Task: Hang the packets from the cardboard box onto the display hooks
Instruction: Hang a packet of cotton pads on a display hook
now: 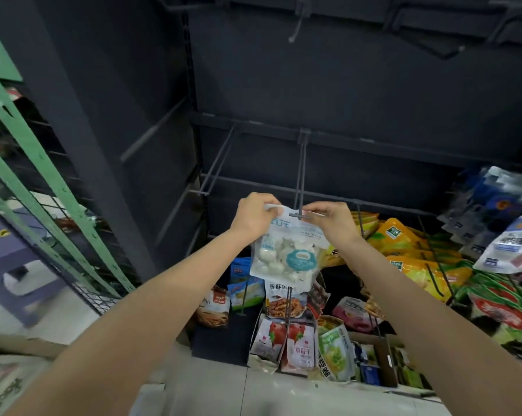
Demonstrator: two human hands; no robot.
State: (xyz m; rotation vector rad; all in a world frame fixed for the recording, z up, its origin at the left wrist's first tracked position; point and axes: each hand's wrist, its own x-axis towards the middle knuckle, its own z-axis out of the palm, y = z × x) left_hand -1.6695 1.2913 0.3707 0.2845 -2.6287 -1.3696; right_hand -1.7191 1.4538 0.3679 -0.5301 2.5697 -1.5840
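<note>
Both bare arms reach out toward a dark grey metal display rack [343, 85]. Between the hands hangs a white plastic packet with pale blue print and a teal round label [286, 250], full of small white wrapped pieces. The left hand [253, 214] pinches the packet's top left corner, and the right hand [331, 219] pinches the top edge on the other side. The tip of a long grey wire display hook [301, 175] sits right at the packet's header, between the two hands; I cannot tell whether the tip has passed through the hole. Lower down, other snack packets hang on hooks: an orange-brown fried-snack packet [285, 300], red-and-white strawberry packets [283, 343] and yellow packets [403, 244] to the right. A brown cardboard box [382, 358] stands on the pale tiled floor [268, 394] under the rack, with small goods inside.
</note>
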